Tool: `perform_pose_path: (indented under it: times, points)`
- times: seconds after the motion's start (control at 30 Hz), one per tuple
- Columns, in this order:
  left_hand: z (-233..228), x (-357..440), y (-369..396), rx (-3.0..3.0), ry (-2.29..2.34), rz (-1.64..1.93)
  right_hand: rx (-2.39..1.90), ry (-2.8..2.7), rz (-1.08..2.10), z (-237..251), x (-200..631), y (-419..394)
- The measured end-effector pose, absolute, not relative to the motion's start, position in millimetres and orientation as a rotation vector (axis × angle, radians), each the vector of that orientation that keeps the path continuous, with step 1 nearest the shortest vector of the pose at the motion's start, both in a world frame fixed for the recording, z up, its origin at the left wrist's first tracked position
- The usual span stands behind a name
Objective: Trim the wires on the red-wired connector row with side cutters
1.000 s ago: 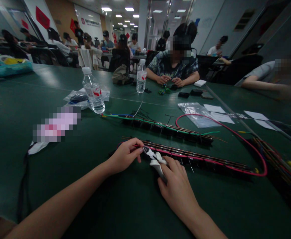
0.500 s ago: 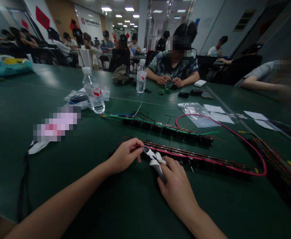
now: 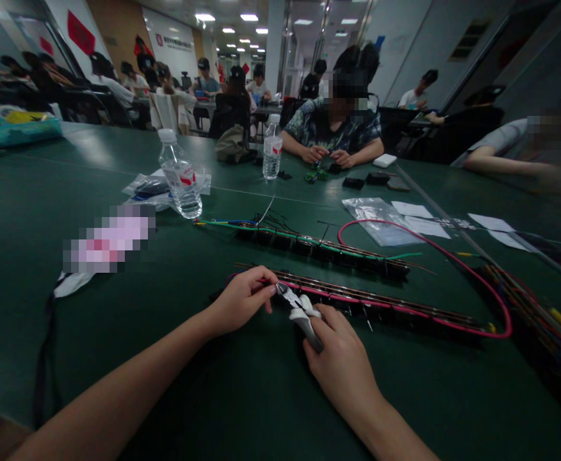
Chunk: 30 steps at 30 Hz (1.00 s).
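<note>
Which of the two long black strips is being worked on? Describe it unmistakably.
On the green table, two wired strips lie side by side. It is the nearer strip, at the left hand and the right hand's cutters. It carries pink wire; the farther strip carries green.

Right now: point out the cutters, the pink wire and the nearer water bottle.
cutters (image 3: 294, 303): head view, on the white handles near the pivot.
pink wire (image 3: 499, 301): head view, on the loop's right bend.
nearer water bottle (image 3: 180, 176): head view, on its label.
</note>
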State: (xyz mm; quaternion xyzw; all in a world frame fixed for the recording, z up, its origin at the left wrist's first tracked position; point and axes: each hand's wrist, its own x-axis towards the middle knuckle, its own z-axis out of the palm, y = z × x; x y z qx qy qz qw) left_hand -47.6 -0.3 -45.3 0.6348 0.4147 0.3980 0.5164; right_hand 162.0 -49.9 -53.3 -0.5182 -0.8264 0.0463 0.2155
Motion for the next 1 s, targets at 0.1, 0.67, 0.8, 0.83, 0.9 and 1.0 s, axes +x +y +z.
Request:
perform_pose_path:
  times: [0.1,0.67,0.8,0.83,0.9,1.0]
  points:
    - [-44.7,-47.4,-0.6,1.531,0.996,0.958,-1.441,-2.289,0.118,-52.0,162.6,-49.8]
    - [-47.2,-47.9,1.2,1.538,0.981,0.960,-1.421,-2.249,0.120,-54.4,162.7,-50.2]
    - [-46.7,-47.9,1.0,1.546,0.985,0.965,-1.408,-2.185,0.177,-56.2,163.4,-50.0]
    - [-46.7,-47.8,0.8,1.545,0.987,0.965,-1.409,-2.182,0.183,-56.1,163.4,-50.1]
    - [-46.5,-47.6,0.5,1.539,0.988,0.966,-1.415,-2.201,0.182,-55.2,163.5,-50.7]
    - [-45.9,-47.5,0.0,1.532,0.986,0.965,-1.432,-2.238,0.164,-53.0,163.4,-51.6]
